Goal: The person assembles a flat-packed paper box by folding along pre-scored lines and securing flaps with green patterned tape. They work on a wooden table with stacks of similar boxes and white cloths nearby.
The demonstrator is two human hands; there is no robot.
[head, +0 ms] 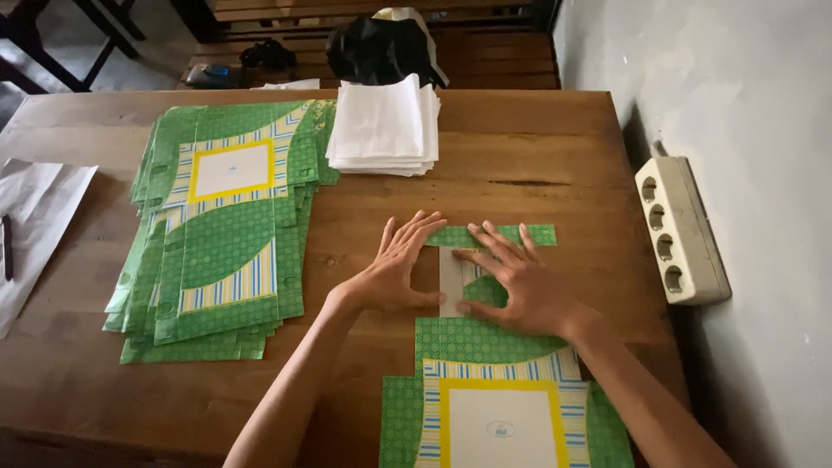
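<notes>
A flat green patterned cardboard sheet [485, 381] with a yellow-framed white panel lies on the wooden table [537, 165] in front of me. Its far end is folded over, showing a grey-white underside and a green strip [542, 234] across the top. My left hand [394, 269] lies flat with spread fingers, pressing the left side of the fold. My right hand [516, 282] lies flat on the folded flap, fingers pointing left and away. Neither hand grips anything.
A fanned stack of the same green sheets [217, 234] lies at the left. A pile of white paper [386, 130] sits at the far middle. A white multi-socket strip [680, 230] hangs on the right wall. White paper [35, 217] with a dark pen [7, 247] is at the far left. Dark bags [381, 48] rest behind the table.
</notes>
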